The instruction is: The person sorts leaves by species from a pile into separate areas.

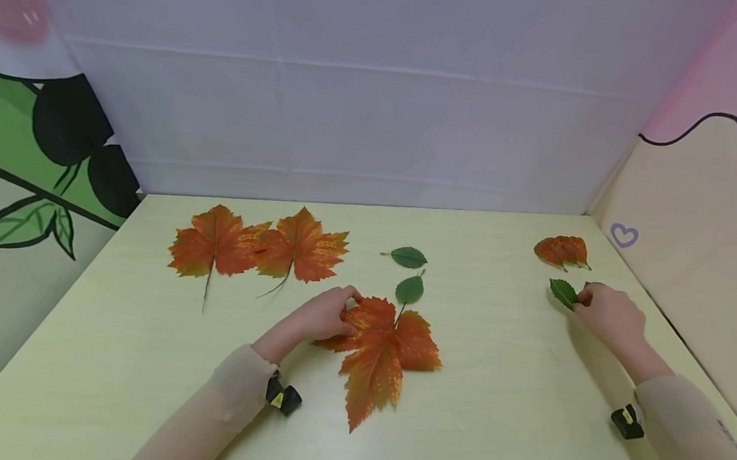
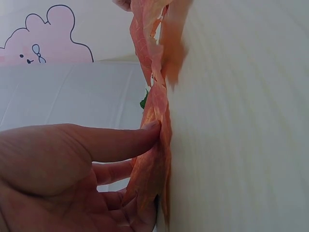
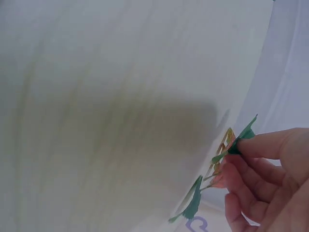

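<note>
My left hand (image 1: 320, 321) pinches one lobe of a large orange artificial maple leaf (image 1: 375, 355) between thumb and fingers, as the left wrist view shows. This leaf lies with its stem pointing away, towards two small green leaves (image 1: 410, 290), (image 1: 409, 257). Over at the right, my right hand (image 1: 612, 320) pinches a small green leaf (image 1: 563, 293) by thumb and forefinger. Another green leaf (image 3: 193, 202) sits by the curled fingers in the right wrist view, mostly hidden behind the hand in the head view. Small orange leaves (image 1: 562, 251) lie just beyond.
Two more orange maple leaves (image 1: 216, 244), (image 1: 302, 245) lie side by side at the back left, edges overlapping. A pale wooden table (image 1: 477, 423) bears everything. A white cloth wall (image 1: 375, 131) rises behind it, with printed panels left and right (image 1: 696, 231).
</note>
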